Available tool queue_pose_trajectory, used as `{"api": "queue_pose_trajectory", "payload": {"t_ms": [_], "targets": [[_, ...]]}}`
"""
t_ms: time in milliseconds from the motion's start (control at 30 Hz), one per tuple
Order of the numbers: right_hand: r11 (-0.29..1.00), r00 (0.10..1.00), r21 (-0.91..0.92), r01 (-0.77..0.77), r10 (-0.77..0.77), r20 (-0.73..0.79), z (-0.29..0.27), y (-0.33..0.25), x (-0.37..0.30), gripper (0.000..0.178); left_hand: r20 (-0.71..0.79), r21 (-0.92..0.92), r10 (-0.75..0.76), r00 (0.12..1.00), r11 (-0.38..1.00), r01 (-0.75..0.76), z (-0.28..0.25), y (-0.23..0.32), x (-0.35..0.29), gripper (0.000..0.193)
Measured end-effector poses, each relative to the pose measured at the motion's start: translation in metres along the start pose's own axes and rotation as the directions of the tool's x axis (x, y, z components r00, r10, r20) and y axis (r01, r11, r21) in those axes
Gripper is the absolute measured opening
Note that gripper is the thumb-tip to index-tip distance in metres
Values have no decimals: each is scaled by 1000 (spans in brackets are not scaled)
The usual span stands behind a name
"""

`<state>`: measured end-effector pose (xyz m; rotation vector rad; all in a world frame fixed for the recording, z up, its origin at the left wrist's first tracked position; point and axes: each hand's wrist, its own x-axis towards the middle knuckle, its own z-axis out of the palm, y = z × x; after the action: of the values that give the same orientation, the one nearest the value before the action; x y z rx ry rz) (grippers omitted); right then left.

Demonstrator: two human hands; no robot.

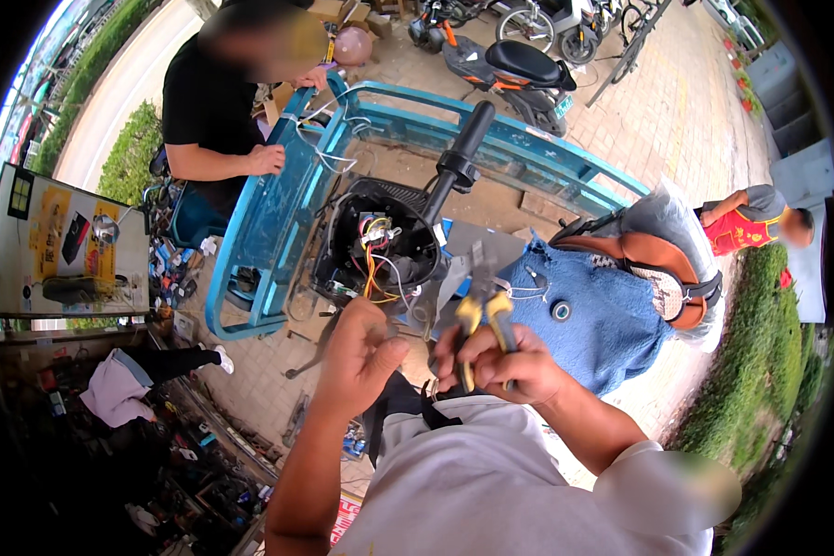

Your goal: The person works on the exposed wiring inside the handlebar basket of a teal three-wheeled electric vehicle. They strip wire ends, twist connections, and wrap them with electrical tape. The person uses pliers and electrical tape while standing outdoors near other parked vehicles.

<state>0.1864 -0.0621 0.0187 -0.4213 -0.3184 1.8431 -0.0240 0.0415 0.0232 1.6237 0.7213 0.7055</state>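
My right hand (514, 366) grips pliers (480, 301) with yellow and black handles. Their metal jaws point up and away from me. My left hand (361, 357) is closed, thumb against curled fingers, just below the wires. Whatever it may pinch is hidden. Beyond both hands sits an open black handlebar housing (338, 246), from which red, yellow and white wires (372, 255) and small connectors spill. A black handlebar grip (471, 139) rises from its far right side.
A blue metal cargo bed (283, 213) surrounds the housing's far side, where a person in black (208, 120) rests hands on its rail. At right lie a blue towel (593, 324) and brown seat (658, 264). An electric scooter (519, 79) stands behind; clutter (185, 445) fills the lower left.
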Motion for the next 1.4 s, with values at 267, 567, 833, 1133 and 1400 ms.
{"api": "queue_pose_trajectory", "payload": {"t_ms": [267,567,833,1133,1400], "targets": [[632,882,-758,-163,-251,-399,-23,-6,-16,31,-281,452,262,923,885,-114,11,4,-38,53],[636,864,-719,-280,-159,-477,-32,18,-16,23,-436,236,-138,889,936,261,53,-16,4,22],[247,907,-963,-111,-372,-200,-28,17,-33,36,-107,-753,-582,806,577,317,54,2,7,13],[-340,855,-940,-21,-494,159,-26,15,-27,51,41,-955,-564,825,222,199,58,20,10,14],[-352,859,-935,-32,-488,154,-16,12,-13,43,-16,-926,-578,816,317,206,61,21,10,10]]}}
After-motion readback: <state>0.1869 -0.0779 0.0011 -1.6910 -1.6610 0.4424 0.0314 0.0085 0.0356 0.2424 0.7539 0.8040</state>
